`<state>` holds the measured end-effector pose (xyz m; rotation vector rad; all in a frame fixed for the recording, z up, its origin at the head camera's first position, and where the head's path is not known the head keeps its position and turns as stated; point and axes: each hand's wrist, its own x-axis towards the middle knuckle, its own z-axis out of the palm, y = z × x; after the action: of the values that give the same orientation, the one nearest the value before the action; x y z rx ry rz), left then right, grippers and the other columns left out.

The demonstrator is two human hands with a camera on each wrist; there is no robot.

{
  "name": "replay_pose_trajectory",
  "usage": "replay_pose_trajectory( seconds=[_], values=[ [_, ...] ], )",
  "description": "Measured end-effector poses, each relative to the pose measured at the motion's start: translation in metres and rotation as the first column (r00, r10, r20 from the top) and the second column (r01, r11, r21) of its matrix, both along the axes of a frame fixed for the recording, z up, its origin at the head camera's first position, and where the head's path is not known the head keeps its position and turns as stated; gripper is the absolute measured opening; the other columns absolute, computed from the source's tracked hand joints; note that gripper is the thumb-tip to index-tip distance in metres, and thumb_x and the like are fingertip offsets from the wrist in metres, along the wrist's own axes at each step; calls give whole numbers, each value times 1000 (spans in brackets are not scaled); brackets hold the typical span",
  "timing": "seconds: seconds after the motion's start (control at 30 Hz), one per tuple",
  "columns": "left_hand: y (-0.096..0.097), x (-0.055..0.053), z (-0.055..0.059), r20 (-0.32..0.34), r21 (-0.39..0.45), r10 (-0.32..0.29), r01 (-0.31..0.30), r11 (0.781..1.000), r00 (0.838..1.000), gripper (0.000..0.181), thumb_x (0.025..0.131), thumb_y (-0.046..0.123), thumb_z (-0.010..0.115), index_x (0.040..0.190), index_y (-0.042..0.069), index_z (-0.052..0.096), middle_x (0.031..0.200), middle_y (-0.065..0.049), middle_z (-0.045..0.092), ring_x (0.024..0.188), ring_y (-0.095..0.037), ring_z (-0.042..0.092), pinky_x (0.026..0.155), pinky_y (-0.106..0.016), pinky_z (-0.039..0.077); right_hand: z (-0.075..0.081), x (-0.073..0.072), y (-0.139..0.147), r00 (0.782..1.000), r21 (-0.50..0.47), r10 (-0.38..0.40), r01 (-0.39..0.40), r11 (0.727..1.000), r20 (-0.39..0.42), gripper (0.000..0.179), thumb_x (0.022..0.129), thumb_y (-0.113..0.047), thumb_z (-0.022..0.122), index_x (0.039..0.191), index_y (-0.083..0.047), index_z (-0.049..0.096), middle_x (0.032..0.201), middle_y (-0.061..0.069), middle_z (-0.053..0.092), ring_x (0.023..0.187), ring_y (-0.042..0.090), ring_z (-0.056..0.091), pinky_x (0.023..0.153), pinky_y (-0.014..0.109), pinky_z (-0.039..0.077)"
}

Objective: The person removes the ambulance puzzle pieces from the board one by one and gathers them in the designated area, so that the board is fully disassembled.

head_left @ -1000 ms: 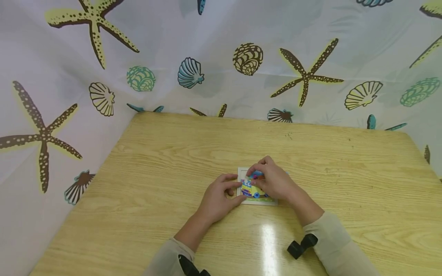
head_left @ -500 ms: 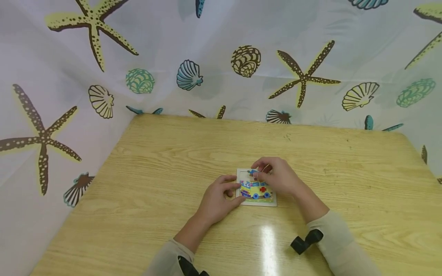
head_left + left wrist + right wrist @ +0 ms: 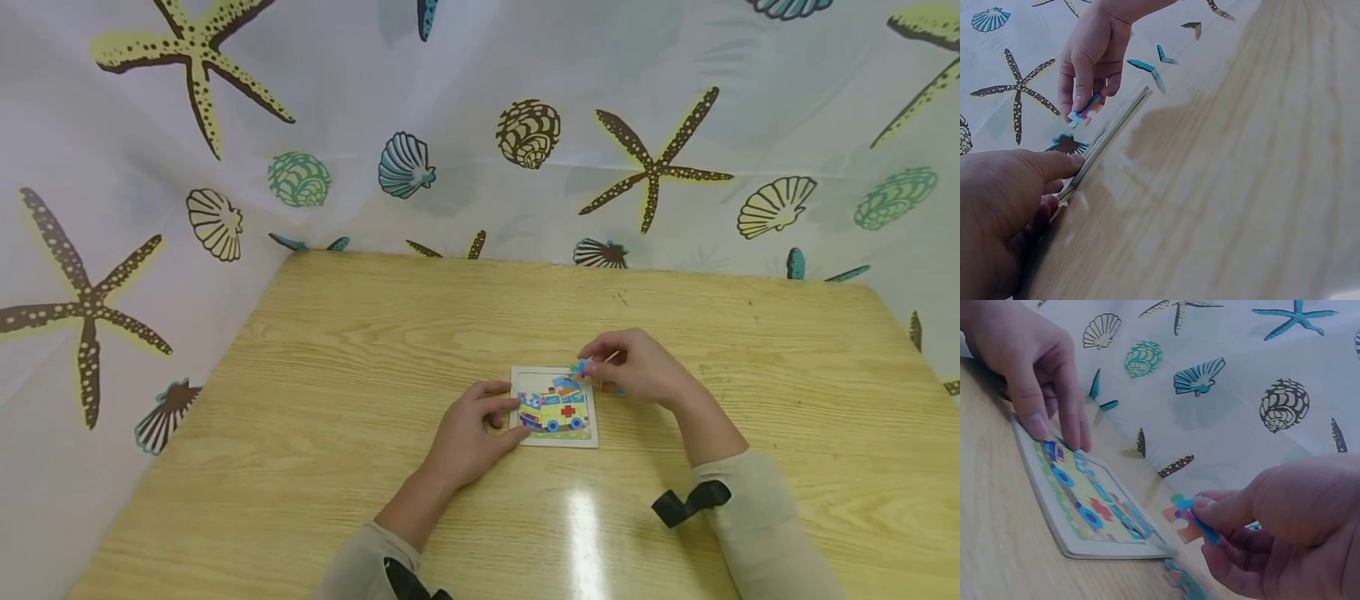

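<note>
A small white-rimmed jigsaw puzzle tray lies on the table, its lower part filled with a yellow ambulance picture. Bare backing shows at its upper left. My left hand grips the tray's left edge, thumb near the front corner and fingers bent along the side. Between thumb and fingertips, my right hand pinches a jigsaw piece in blue, orange and purple. That hand is held above the tray's far right corner, and the piece is clear of the tray in the right wrist view.
More jigsaw pieces lie on the table just beyond the tray's right side, partly beneath my right hand. The wood-grain table ends at a white curtain printed with shells and starfish, at the back and sides.
My right hand has moved right, from over the tray's upper left to its far right corner, taking the piece along. More of the ambulance picture is uncovered. My left hand stays put.
</note>
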<state>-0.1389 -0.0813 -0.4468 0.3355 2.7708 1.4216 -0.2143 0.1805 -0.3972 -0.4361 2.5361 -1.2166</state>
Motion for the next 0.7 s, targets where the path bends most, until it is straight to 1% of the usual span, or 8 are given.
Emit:
replay_pose_trajectory(
  seconds=[0.13,0.33,0.47,0.7],
  values=[
    [0,0,-1,5,0,0,0,1000,1000,34,83,21,82,113,6,75,133,-4,61,81,-8,54,74,-22,45,4,-1,9,1000,28,-13,13,1000,9,19,99,-14,63,114,-5,71,99,11,63,79,22,58,66,31,50],
    [0,0,-2,3,2,1,-1,1000,1000,34,83,20,82,113,6,75,132,-3,61,81,-8,54,74,-22,45,8,-1,23,997,46,-32,29,999,70,21,98,-10,62,116,0,69,93,10,61,74,21,55,64,28,48],
    [0,0,-2,0,1,4,-4,1000,1000,34,82,20,83,113,7,76,132,-3,61,80,-8,54,74,-21,45,11,-1,31,997,76,-35,30,997,75,21,97,-10,63,114,1,69,93,10,63,79,20,57,67,28,49],
    [0,0,-1,5,9,4,-4,1000,1000,34,83,20,82,113,6,76,132,-4,61,81,-9,54,73,-21,44,14,-2,43,993,80,-23,13,997,117,22,97,-9,64,114,4,69,94,12,66,82,20,62,73,29,54]
  ],
)
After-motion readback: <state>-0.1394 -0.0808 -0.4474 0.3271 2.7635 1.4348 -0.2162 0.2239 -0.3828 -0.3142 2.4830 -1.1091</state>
